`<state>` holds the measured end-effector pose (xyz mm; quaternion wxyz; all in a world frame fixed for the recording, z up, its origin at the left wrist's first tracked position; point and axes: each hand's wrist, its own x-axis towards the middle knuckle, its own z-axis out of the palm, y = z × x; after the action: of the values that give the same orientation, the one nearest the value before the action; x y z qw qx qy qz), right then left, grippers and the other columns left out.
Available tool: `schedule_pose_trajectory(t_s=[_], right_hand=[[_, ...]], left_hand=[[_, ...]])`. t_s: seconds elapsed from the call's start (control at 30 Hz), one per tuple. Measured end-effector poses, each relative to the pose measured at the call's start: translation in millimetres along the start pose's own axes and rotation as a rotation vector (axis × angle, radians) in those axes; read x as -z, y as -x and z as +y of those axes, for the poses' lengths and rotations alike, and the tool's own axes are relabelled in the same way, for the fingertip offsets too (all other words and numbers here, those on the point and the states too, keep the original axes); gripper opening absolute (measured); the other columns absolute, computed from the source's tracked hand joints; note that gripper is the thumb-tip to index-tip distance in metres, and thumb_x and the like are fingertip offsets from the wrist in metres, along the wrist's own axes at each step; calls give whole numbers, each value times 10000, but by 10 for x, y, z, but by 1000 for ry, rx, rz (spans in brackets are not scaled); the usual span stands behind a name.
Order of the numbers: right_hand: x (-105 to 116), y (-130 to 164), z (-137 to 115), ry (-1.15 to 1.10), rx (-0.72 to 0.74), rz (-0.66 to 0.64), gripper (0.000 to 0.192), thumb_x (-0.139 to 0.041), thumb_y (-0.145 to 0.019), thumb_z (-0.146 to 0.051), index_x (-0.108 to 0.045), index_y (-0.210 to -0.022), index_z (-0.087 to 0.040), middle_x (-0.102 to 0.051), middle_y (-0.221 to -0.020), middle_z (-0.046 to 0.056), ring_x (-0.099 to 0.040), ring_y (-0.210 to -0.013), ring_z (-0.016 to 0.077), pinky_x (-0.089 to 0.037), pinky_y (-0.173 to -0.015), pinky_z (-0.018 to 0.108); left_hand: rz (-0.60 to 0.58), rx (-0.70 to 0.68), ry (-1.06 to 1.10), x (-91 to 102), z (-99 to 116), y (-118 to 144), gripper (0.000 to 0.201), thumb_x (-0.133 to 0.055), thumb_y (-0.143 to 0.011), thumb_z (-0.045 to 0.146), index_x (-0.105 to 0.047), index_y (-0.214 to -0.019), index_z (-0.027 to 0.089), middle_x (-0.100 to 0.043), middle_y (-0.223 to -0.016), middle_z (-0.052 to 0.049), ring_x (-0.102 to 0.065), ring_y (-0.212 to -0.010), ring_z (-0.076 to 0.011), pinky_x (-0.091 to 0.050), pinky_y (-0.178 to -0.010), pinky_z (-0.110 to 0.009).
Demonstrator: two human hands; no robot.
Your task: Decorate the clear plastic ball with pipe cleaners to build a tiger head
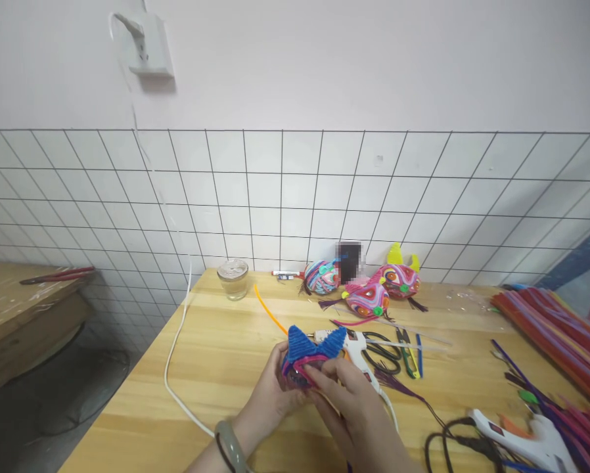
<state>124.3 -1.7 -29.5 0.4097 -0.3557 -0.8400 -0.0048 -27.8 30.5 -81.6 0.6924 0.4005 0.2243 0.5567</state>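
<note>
left hand (271,389): fingers clamped on toy (301,344) | right hand (353,402): fingers clamped on toy | glue gun (361,355) right of toy | jar (233,284) behind-left of toy

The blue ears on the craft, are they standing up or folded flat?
Standing up: both blue ears rise to points above the craft, held by left hand and right hand.

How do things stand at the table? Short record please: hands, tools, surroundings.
Left hand: holding a craft piece with pointed fuzzy blue ears and pink trim
Right hand: on the same piece
Tools: white plastic glue gun, partly behind the piece; second white glue gun, lower right
Far side: three multicoloured craft pieces, grouped; clear glass of pale liquid, left
Right edge: bundle of red and purple fuzzy stems
</note>
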Motion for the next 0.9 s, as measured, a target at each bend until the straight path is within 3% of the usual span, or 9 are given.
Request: schedule_pose_trajectory(t_s=[0.2, 0.33, 0.5, 0.6, 0.7, 0.8, 0.9], right_hand=[[-30, 1, -13, 140, 48, 6, 262, -473, -879, -118, -638, -1079, -153, -610, -739, 74, -556, -616, 171, -470, -516, 267], [-82, 43, 12, 118, -4, 22, 270, -479, -872, -114, -649, -1065, -196, -602, -733, 60, -535, -620, 173, -455, -524, 276], [71, 17, 65, -349, -234, -6, 421, -480, -897, -163, -490, -1304, -271, -633, -943, 60, -596, -847, 165, -509, -758, 289], [140, 23, 189, -617, -579, 179, 326, -524, -897, -316, -563, -1215, -259, -646, -910, 46, -625, -824, 157, -521, -764, 278], [120, 29, 305, -787, -876, 257, 452, -630, -786, -500, -612, -1121, -196, -656, -892, 75, -646, -815, 197, -538, -745, 322], [74, -7, 306, -896, -933, 185, 580, -715, -662, -571, -634, -1090, -188, -683, -958, 109, -646, -920, 254, -510, -851, 412], [36, -53, 214, -1035, -798, 63, 523, -697, -728, -503, -603, -1162, -225, -658, -1133, 114, -599, -1074, 261, -448, -959, 445]], left_hand=[[11, 4, 18, 4, -32, -6, 699, -891, -434, 336, -571, -1046, 227, -686, -1041, -69, -652, -936, -227, -486, -819, -331], [15, 9, 3, -9, 5, 3, 665, -892, -439, 318, -579, -1019, 221, -695, -1013, -61, -658, -920, -216, -490, -805, -314], [66, 8, -65, -22, 105, 18, 682, -860, -478, 397, -583, -1072, 213, -687, -1106, -115, -631, -1021, -262, -475, -877, -364], [118, -4, -95, -20, 113, 20, 745, -843, -459, 464, -589, -1111, 211, -656, -1182, -135, -591, -1096, -296, -452, -928, -394], [142, 6, -74, -29, 80, 21, 779, -841, -439, 491, -600, -1128, 217, -645, -1211, -138, -559, -1147, -317, -421, -974, -411], [159, -1, -60, -60, 68, 30, 766, -845, -442, 482, -615, -1129, 231, -653, -1209, -132, -566, -1139, -335, -417, -984, -434], [124, 29, -61, -106, 102, 44, 744, -854, -443, 457, -625, -1119, 246, -649, -1223, -128, -572, -1134, -339, -437, -963, -435]])
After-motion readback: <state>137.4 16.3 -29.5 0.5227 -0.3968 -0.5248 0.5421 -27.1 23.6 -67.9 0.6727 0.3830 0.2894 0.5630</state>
